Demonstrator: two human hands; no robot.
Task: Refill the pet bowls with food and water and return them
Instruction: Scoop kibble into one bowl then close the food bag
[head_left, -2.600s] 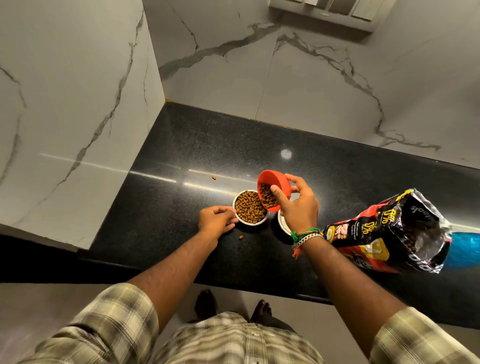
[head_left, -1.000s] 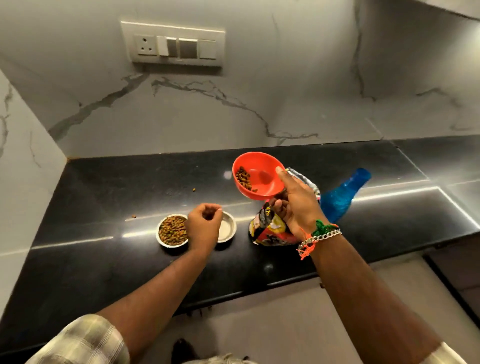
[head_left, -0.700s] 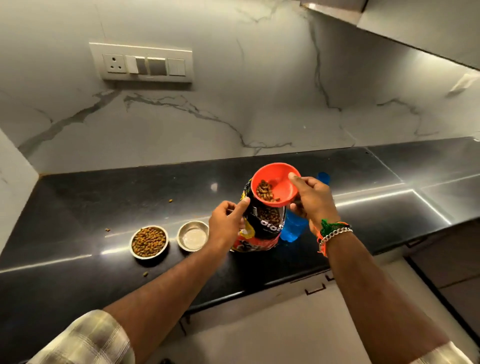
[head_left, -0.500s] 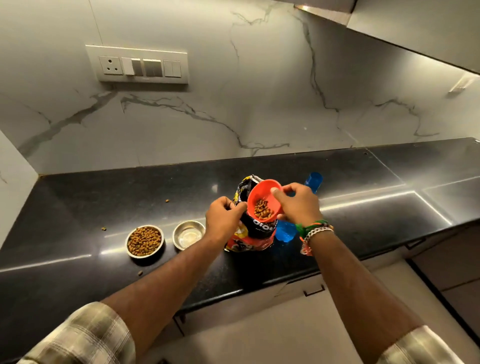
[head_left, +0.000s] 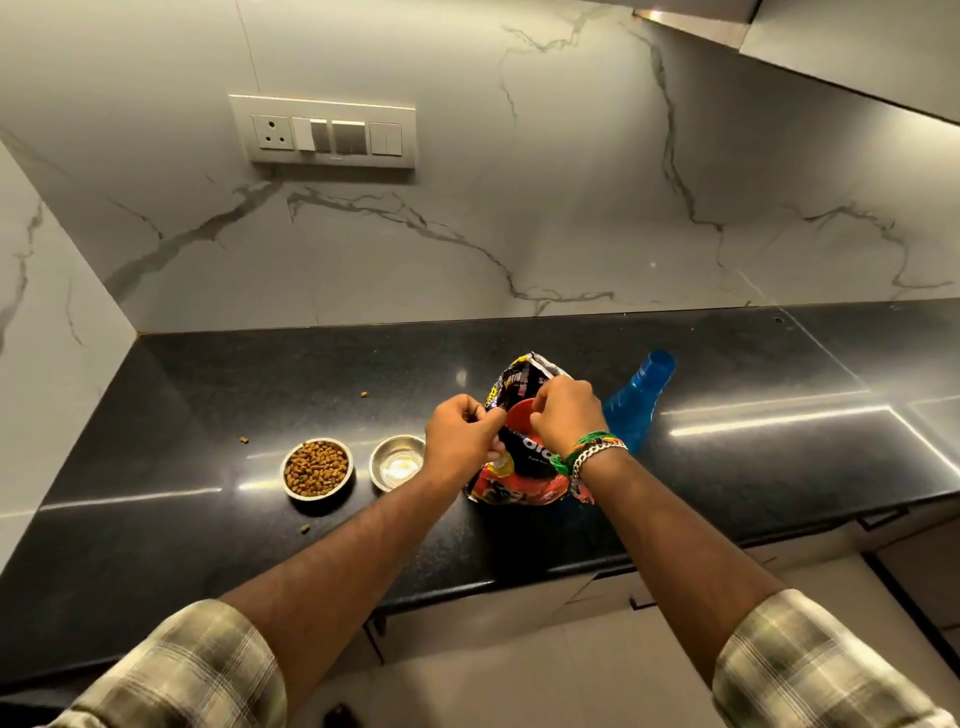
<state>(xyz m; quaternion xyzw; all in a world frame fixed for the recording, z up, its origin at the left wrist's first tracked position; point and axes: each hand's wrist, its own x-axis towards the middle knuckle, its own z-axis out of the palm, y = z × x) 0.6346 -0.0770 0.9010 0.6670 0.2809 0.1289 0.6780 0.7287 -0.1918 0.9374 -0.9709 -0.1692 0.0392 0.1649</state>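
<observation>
Right hand (head_left: 566, 415): closed on the orange scoop (head_left: 519, 414), pushing it into the food bag (head_left: 519, 467).
Left hand (head_left: 460, 439): pinching the bag's near lip, holding the mouth apart.
Left of hands: empty steel bowl (head_left: 397, 462); beyond it, kibble-filled bowl (head_left: 317, 469).
Right of hands: blue bottle (head_left: 636, 400), just beside the bag.
Counter (head_left: 779, 457): stray kibble (head_left: 305, 528) scattered.
Risk: the soft bag may slump if the lip is released, spilling kibble or nudging the bottle.

Left of the fingers (head_left: 480, 415) sit a round steel bowl of brown kibble (head_left: 317, 468) and, nearer, an empty steel bowl (head_left: 397, 462); a blue plastic bottle (head_left: 636, 402) stands right; a printed foil food bag (head_left: 519, 473) lies beneath them.
</observation>
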